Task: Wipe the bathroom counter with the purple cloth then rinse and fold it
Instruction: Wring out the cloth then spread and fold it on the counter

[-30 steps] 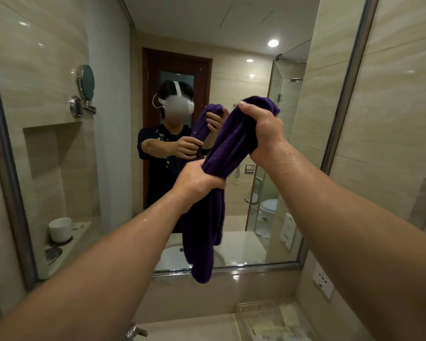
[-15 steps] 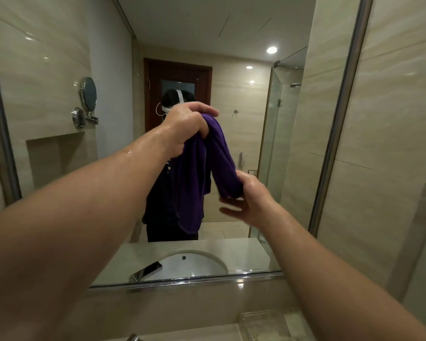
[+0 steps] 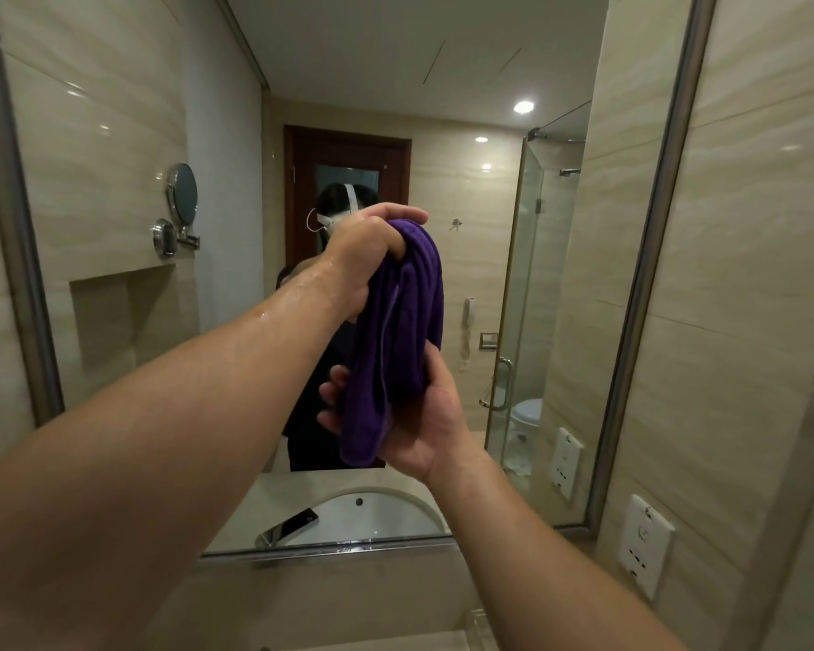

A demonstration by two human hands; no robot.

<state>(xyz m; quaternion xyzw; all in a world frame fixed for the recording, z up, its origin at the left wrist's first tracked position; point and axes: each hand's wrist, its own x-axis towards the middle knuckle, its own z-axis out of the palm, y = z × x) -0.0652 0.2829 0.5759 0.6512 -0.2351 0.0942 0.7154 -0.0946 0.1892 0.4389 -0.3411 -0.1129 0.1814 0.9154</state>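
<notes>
- Since half a second ago, the right hand point(image 3: 419, 418) has slid from the loose right end of the purple cloth point(image 3: 407, 321) to its bottom. The two hanging halves have closed into one bundle.
- The left hand point(image 3: 365, 249) holds the top of the cloth high in front of the mirror point(image 3: 471, 204), fingers curled tight round the fold.
- The right hand cups the lower end, thumb up along the right edge and fingers wrapped behind. Whether it squeezes or only steadies is hard to tell.
- The cloth hangs in the air, well above the sink point(image 3: 367, 514) reflected below. Its long axis is upright, running straight down from the upper grip to the lower one.
- It looks thick and dark, bunched in lengthwise ridges, probably still damp.
- The right hand sits at the free end, so the fold likely goes bottom up to top.
</notes>
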